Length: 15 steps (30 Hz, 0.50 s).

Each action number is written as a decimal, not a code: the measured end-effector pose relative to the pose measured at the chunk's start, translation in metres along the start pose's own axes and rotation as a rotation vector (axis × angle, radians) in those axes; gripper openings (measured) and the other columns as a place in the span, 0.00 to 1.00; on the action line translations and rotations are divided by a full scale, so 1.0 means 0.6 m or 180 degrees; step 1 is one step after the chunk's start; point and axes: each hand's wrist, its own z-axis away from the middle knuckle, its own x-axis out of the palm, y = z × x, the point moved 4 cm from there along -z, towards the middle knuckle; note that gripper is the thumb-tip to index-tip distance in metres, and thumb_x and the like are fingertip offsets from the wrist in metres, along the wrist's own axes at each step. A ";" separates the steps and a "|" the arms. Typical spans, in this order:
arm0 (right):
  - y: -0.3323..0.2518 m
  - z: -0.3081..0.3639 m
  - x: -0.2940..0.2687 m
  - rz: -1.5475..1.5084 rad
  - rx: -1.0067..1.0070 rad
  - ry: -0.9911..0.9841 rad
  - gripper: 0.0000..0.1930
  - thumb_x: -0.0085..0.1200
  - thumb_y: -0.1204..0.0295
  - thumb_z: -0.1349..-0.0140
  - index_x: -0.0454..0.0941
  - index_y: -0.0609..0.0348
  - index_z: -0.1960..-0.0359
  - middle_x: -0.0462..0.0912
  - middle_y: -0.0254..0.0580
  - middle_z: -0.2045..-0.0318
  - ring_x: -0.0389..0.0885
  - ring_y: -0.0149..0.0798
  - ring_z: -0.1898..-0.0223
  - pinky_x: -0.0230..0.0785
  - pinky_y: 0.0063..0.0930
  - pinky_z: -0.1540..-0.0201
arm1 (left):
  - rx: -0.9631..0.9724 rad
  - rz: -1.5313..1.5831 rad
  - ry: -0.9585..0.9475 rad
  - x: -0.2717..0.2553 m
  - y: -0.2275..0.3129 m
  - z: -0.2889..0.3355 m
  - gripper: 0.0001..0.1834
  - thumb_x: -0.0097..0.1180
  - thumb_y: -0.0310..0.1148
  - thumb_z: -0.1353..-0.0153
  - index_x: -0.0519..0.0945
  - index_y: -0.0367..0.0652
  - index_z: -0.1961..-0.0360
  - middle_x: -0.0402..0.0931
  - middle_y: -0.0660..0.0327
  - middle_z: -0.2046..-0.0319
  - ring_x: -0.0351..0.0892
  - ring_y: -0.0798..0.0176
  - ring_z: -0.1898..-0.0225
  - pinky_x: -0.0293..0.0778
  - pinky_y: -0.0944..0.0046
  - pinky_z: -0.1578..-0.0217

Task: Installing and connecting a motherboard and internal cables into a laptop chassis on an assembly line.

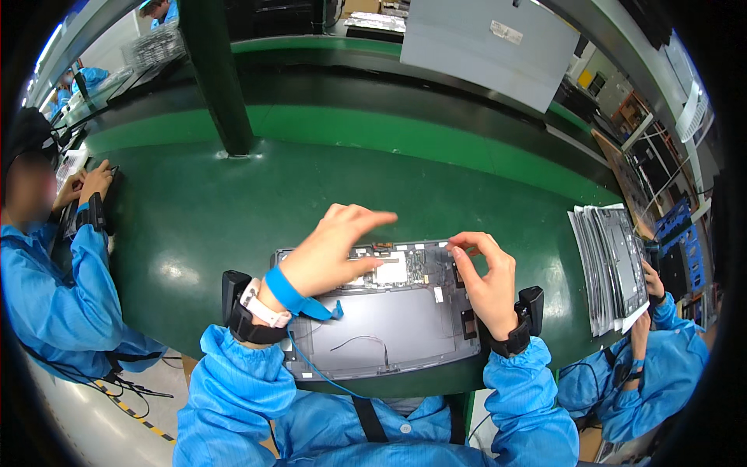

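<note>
A grey laptop base (366, 319) lies flat on the bench before me, with its inside facing up. Along its far part runs a circuit board (393, 268) with a pale square plate, and a thin dark cable (359, 339) curls over the bare near part. My left hand (331, 245) hovers over the board's left part, thumb and forefinger spread, holding nothing I can see. At the base's far right corner my right hand (486, 276) is closed in a pinch. Whatever lies between its fingertips is too small to make out.
A blue grounding strap (296, 296) on my left wrist trails a cord across the base. Several thin panels (611, 268) stand stacked at the right, beside a co-worker's hands. Another co-worker (58, 257) works at the left. A green post (222, 93) rises from the bench (187, 210).
</note>
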 end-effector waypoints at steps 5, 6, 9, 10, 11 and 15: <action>-0.040 -0.042 0.028 -0.0224 -0.0424 -0.0745 0.05 0.49 0.80 0.43 0.77 0.62 0.66 0.81 0.42 0.71 0.79 0.42 0.67 0.71 0.31 0.62 | -0.0899 0.1979 0.0365 -0.075 -0.069 0.017 0.24 0.56 0.28 0.44 0.70 0.39 0.45 0.75 0.60 0.59 0.74 0.67 0.57 0.69 0.68 0.53; -0.048 -0.055 0.038 -0.0147 -0.0535 -0.0911 0.07 0.48 0.81 0.44 0.77 0.61 0.66 0.81 0.42 0.70 0.78 0.44 0.65 0.71 0.33 0.61 | -0.0965 0.2239 0.0590 -0.083 -0.086 0.021 0.22 0.55 0.29 0.43 0.71 0.38 0.46 0.75 0.60 0.60 0.74 0.68 0.59 0.70 0.69 0.55; -0.072 -0.078 0.080 -0.0277 -0.1145 -0.1136 0.10 0.47 0.83 0.47 0.76 0.59 0.64 0.80 0.42 0.67 0.77 0.45 0.61 0.70 0.34 0.59 | -0.1225 0.2531 0.1214 -0.072 -0.134 0.024 0.17 0.52 0.30 0.40 0.74 0.37 0.50 0.76 0.61 0.65 0.75 0.70 0.63 0.71 0.71 0.60; -0.088 -0.075 0.102 -0.0311 -0.1395 -0.1336 0.13 0.46 0.84 0.50 0.75 0.58 0.62 0.78 0.43 0.65 0.75 0.45 0.59 0.69 0.36 0.57 | -0.1443 0.2439 0.1469 -0.071 -0.150 0.033 0.16 0.53 0.30 0.41 0.75 0.37 0.52 0.77 0.60 0.66 0.75 0.70 0.66 0.71 0.71 0.63; -0.098 -0.067 0.118 -0.0387 -0.1501 -0.1475 0.13 0.47 0.84 0.50 0.74 0.58 0.62 0.76 0.42 0.65 0.74 0.46 0.59 0.68 0.35 0.55 | -0.1634 0.2375 0.1691 -0.062 -0.167 0.033 0.14 0.53 0.30 0.41 0.76 0.37 0.55 0.78 0.60 0.68 0.76 0.70 0.68 0.71 0.71 0.66; -0.086 -0.037 0.167 -0.0280 -0.1774 -0.1850 0.15 0.51 0.81 0.49 0.75 0.58 0.57 0.76 0.43 0.64 0.74 0.45 0.59 0.66 0.34 0.54 | -0.1756 0.2710 0.1646 -0.045 -0.181 0.024 0.13 0.50 0.33 0.37 0.76 0.37 0.56 0.76 0.62 0.70 0.74 0.72 0.70 0.71 0.73 0.67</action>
